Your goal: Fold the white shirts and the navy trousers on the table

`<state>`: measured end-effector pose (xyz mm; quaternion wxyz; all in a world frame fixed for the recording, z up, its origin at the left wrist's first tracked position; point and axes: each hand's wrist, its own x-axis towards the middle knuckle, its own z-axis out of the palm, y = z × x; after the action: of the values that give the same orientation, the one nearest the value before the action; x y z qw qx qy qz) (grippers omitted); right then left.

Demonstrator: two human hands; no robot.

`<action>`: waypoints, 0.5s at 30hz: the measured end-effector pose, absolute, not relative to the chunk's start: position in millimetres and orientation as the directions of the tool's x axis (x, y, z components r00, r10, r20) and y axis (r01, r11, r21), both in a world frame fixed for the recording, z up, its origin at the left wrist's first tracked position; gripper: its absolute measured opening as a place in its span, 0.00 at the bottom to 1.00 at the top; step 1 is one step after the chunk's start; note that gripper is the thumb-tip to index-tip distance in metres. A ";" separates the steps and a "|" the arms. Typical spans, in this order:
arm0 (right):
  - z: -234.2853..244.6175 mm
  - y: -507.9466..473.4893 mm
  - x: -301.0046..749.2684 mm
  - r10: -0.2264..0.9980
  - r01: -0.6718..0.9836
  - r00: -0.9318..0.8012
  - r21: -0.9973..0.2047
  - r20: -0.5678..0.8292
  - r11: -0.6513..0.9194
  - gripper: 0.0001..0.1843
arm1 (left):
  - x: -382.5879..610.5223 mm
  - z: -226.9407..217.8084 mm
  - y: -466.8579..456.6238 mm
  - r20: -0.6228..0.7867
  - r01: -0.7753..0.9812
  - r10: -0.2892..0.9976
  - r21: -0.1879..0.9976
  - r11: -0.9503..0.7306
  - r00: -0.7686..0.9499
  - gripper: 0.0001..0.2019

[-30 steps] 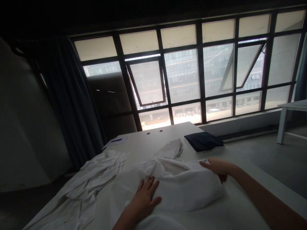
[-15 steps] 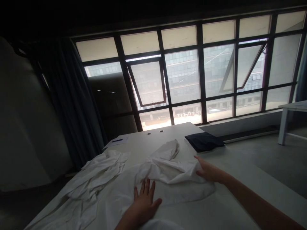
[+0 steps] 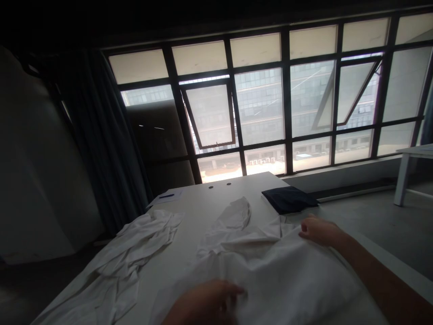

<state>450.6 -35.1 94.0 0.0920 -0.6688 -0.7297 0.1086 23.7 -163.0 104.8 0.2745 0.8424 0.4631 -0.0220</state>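
Note:
A white garment [image 3: 277, 275] spreads over the near part of the white table [image 3: 206, 203], its loose cloth raised in a broad fold on the right. My right hand [image 3: 318, 230] is closed on its upper right edge, thumb against bent fingers, and holds the cloth up. Low in the middle, my left hand [image 3: 206, 300] is over or against the same cloth; motion blurs its fingers, so their grip cannot be made out. A narrow, crumpled part of the garment reaches toward the far end of the table.
Another crumpled white cloth [image 3: 135, 257] lies along the table's left side. A folded dark cloth [image 3: 287, 199] rests at the right edge. Paper with a pen [image 3: 166, 196] lies at the far left corner. Beyond are windows [image 3: 259, 106], a dark curtain [image 3: 104, 149] and another table [image 3: 402, 176].
My right hand has moved right and slightly up, drawing the garment's edge with it. The cloth now rises across the front. My left hand, earlier spread flat on it, has shifted lower and turned.

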 end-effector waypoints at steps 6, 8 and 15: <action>88.7 -57.5 399.0 0.908 0.810 -0.418 -0.460 -0.020 0.363 0.26 | 40.9 71.4 -143.8 -0.068 0.875 0.902 0.283 -0.391 0.425 0.39; 74.8 -62.2 378.1 0.888 0.784 -0.459 -0.483 -0.027 0.390 0.34 | 43.2 48.7 -139.0 -0.153 0.891 0.890 0.230 -0.391 0.430 0.44; 52.8 -60.4 357.8 0.927 0.904 -0.371 -0.246 -0.048 0.349 0.24 | 41.2 28.1 -148.8 -0.339 0.846 0.775 0.250 -0.472 0.533 0.37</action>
<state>357.8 -60.4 52.8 0.0497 -0.5585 -0.8198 0.1164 41.2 -148.8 28.1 0.1961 0.8532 0.4750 -0.0894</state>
